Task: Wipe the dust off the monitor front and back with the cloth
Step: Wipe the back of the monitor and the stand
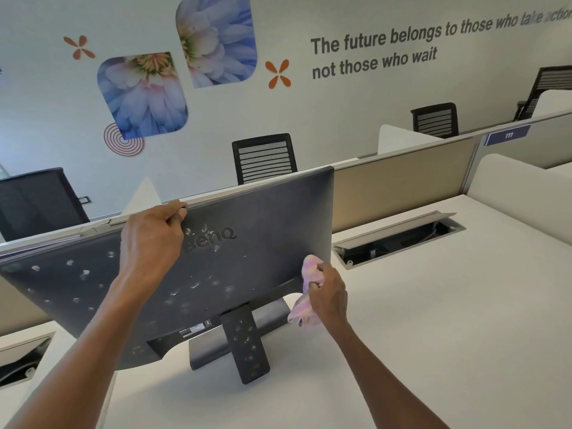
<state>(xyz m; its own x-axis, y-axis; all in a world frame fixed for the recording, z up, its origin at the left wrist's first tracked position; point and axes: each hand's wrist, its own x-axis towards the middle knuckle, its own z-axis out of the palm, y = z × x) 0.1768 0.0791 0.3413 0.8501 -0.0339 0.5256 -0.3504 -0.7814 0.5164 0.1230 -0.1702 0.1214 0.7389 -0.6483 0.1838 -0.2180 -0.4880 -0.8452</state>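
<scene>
— Which way is the monitor [253,243] facing?

— Its grey back is toward us at mid-frame, the screen side turned to the partition [402,178] and hidden; its long axis runs from lower left up to the right, the whole panel tilted; pale spots dot the back and the stand [244,345].

— And the hands?

— The left hand [151,243] grips the top edge, fingers curled over it; the right hand [328,292] is clamped on the pink cloth [309,289], pressed at the panel's lower right corner.

— Room to move?

— Open white desk [433,305] spreads right and toward the bottom of the frame; an open cable hatch [399,236] lies just right of the panel; the left end of the monitor runs close to the frame edge, and the label by the stand is too small to read.
</scene>
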